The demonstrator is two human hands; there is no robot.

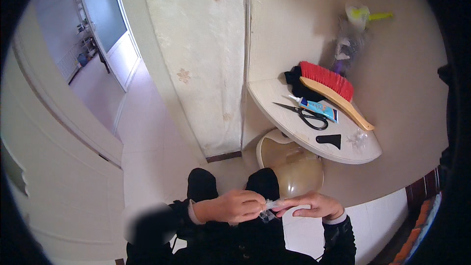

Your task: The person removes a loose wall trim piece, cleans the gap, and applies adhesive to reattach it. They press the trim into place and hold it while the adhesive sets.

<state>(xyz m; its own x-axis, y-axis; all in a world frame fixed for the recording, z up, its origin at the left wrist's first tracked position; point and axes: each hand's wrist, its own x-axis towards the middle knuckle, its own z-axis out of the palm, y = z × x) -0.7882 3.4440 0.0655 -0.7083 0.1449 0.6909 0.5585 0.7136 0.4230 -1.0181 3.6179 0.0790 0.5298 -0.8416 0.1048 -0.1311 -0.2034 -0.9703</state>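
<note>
My left hand point(237, 206), fingers closed, pinches a small piece of crinkled clear plastic point(268, 205) above my lap. From the other side my right hand point(314, 204) holds the same plastic at its fingertips, its fingers long and its thumb lower and apart. A pale white patch shows between that thumb and the fingers; whether it is a held thing or the floor behind, I cannot tell. Part of the plastic hangs crumpled below the fingertips, and its exact kind is unclear.
On the corner shelf point(292, 126) lie black-handled scissors point(314, 119), a blue tube point(320, 110), a red-bristled brush point(328, 81), a black scraper-like piece point(329, 140) and crumpled clear plastic point(359, 138). A yellowish bin point(299, 172) stands below. A door point(64, 118) is at left.
</note>
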